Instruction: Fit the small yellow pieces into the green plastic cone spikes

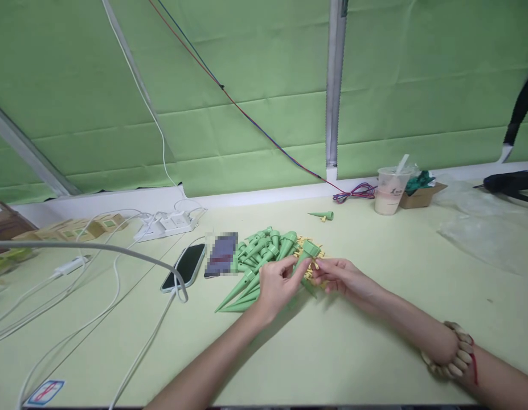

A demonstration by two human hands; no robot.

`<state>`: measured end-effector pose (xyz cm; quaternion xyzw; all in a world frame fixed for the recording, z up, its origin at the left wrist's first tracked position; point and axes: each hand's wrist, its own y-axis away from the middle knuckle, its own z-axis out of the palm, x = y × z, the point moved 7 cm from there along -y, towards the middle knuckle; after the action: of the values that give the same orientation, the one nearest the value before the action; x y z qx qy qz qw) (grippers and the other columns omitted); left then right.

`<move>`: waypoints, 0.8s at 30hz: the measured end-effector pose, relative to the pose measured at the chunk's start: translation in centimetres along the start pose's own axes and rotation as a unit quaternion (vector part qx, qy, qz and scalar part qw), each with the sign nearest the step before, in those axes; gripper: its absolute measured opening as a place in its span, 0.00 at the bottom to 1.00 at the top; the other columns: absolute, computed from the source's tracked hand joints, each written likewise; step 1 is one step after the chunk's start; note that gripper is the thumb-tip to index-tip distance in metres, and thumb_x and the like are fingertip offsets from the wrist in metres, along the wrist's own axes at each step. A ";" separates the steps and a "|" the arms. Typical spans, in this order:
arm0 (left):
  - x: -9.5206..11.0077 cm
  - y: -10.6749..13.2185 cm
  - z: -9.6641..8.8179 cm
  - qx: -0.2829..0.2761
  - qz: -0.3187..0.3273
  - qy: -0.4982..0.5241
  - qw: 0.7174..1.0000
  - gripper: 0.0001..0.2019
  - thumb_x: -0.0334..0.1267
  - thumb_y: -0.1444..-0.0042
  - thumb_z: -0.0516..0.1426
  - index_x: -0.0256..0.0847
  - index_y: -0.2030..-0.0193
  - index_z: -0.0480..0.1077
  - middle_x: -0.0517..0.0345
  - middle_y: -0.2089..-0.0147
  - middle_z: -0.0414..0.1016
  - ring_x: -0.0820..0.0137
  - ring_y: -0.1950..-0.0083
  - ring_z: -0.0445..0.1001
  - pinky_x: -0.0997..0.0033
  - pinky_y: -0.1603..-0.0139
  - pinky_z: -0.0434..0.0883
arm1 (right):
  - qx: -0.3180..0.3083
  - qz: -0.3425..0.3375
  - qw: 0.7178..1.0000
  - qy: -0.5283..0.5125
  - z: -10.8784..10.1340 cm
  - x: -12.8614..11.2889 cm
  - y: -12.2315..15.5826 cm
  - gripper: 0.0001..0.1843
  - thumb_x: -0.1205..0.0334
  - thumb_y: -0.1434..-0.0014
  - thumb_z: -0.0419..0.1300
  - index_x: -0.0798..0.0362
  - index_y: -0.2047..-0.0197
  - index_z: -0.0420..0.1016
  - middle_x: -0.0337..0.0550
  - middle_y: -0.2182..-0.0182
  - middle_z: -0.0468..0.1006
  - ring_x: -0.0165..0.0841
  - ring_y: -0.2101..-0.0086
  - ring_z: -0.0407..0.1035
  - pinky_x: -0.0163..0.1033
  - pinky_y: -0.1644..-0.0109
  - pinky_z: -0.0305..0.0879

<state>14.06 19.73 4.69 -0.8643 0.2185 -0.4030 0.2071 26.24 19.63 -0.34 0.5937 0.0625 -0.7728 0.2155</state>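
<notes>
Left hand [274,287] with thumb and fingers clamped on one green cone [310,249], wide end upward, right hand's [343,277] fingertips just beside it, whether pinching something I cannot tell, heaped green spikes [257,253] and small yellow pieces [305,241] behind.

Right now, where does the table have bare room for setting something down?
The table is bare between the left forearm and right forearm, and between the right hand, cup and plastic bags. It is crowded around the green spikes and yellow pieces, and at left among pale cables.
</notes>
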 end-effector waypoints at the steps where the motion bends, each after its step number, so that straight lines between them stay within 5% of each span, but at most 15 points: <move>1: 0.3 0.0 -0.1 0.006 0.012 -0.011 1.000 0.24 0.50 0.44 0.49 0.36 0.83 0.47 0.63 0.84 0.44 0.78 0.80 0.46 0.74 0.76 0.50 | -0.013 -0.001 1.000 -0.008 0.1 0.1 0.0 0.31 0.45 0.57 0.65 0.65 0.62 0.68 0.47 0.66 0.68 0.20 0.70 0.64 0.22 0.73 0.63; 5: 1.2 0.3 -0.4 0.023 0.046 -0.060 0.997 0.25 0.48 0.43 0.48 0.35 0.85 0.49 0.63 0.85 0.46 0.79 0.81 0.47 0.74 0.73 0.52 | -0.009 -0.058 0.997 0.040 0.0 -0.3 -0.1 0.30 0.43 0.58 0.64 0.64 0.72 0.62 0.39 0.77 0.64 0.17 0.77 0.60 0.24 0.74 0.61; 8: 1.0 0.5 0.2 -0.007 0.018 -0.064 0.998 0.25 0.50 0.42 0.46 0.34 0.84 0.49 0.63 0.85 0.46 0.79 0.80 0.45 0.73 0.73 0.51 | 0.061 -0.177 0.968 0.167 -0.5 -1.9 0.5 0.28 0.45 0.55 0.62 0.62 0.78 0.57 0.39 0.80 0.61 0.18 0.79 0.58 0.25 0.75 0.59; 10: 0.6 0.6 0.7 -0.032 -0.013 -0.059 0.998 0.26 0.52 0.43 0.46 0.34 0.84 0.48 0.62 0.84 0.44 0.78 0.80 0.44 0.73 0.74 0.49 | 0.119 -0.318 0.896 0.286 -0.3 -3.9 1.8 0.23 0.52 0.50 0.59 0.62 0.80 0.57 0.40 0.81 0.60 0.19 0.78 0.56 0.25 0.75 0.55; 13: 0.2 0.7 1.0 -0.048 -0.041 -0.049 0.997 0.27 0.54 0.44 0.46 0.34 0.83 0.46 0.62 0.83 0.42 0.78 0.79 0.43 0.73 0.76 0.46 | 0.166 -0.487 0.750 0.416 0.9 -5.5 4.1 0.19 0.60 0.46 0.55 0.62 0.83 0.59 0.41 0.83 0.58 0.19 0.77 0.53 0.26 0.74 0.51; 14: 0.1 0.7 0.9 -0.047 -0.048 -0.041 0.997 0.27 0.55 0.44 0.46 0.34 0.83 0.46 0.62 0.83 0.43 0.78 0.79 0.43 0.73 0.76 0.46 | 0.168 -0.499 0.735 0.426 1.0 -5.6 4.3 0.19 0.60 0.45 0.54 0.62 0.83 0.60 0.41 0.83 0.58 0.19 0.77 0.53 0.26 0.73 0.51; 16: -0.2 0.5 0.8 -0.046 -0.063 -0.006 0.997 0.27 0.55 0.44 0.46 0.35 0.83 0.48 0.62 0.82 0.43 0.78 0.78 0.44 0.73 0.76 0.46 | 0.159 -0.445 0.787 0.397 0.4 -5.2 3.4 0.18 0.56 0.45 0.56 0.61 0.79 0.63 0.42 0.79 0.62 0.20 0.75 0.56 0.26 0.73 0.55; 20: -0.8 0.1 0.5 -0.038 -0.077 0.060 0.994 0.25 0.54 0.44 0.46 0.35 0.81 0.52 0.62 0.81 0.46 0.78 0.78 0.46 0.74 0.76 0.47 | 0.075 -0.178 0.960 0.201 -0.7 -2.0 0.3 0.29 0.40 0.49 0.56 0.61 0.61 0.67 0.46 0.68 0.66 0.23 0.71 0.63 0.28 0.73 0.65; 24: -0.8 -0.3 0.3 -0.041 -0.038 0.049 0.997 0.25 0.53 0.43 0.46 0.35 0.82 0.53 0.62 0.82 0.47 0.79 0.78 0.47 0.75 0.76 0.48 | -0.056 -0.024 0.998 0.002 0.6 0.0 -0.1 0.28 0.42 0.49 0.58 0.62 0.62 0.66 0.46 0.67 0.66 0.21 0.70 0.62 0.27 0.68 0.67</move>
<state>13.92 20.43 4.21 -0.8591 0.2118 -0.4428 0.1451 25.66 19.50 -0.21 0.5802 0.1200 -0.7721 0.2298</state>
